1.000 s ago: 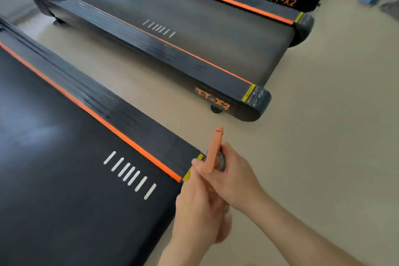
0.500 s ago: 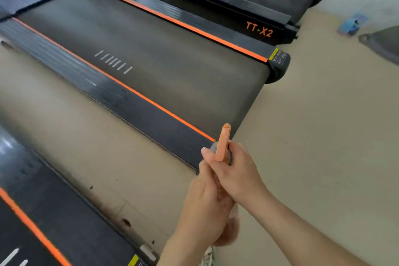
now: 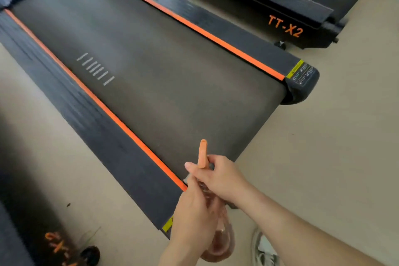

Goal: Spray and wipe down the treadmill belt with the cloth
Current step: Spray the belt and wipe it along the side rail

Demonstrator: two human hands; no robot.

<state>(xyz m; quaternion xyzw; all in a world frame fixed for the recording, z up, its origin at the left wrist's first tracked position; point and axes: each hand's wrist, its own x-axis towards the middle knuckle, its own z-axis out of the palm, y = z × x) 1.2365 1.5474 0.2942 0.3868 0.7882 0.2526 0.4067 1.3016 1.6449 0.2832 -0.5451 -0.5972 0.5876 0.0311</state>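
Floor: beige floor (image 3: 323, 157) surrounded the treadmill belt (image 3: 162, 84).
Belt: dark, edged by orange stripes (image 3: 121, 123).
Bottle: spray bottle (image 3: 202, 153), orange head up, was held at the belt's near end.
Left hand (image 3: 192, 214): fingers curled round its body.
Right hand (image 3: 220, 177): fingers wrapped round its neck.

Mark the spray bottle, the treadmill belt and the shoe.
spray bottle (image 3: 202, 153), head view, orange nozzle top.
treadmill belt (image 3: 172, 84), head view, bare middle of belt.
shoe (image 3: 262, 248), head view, white upper.
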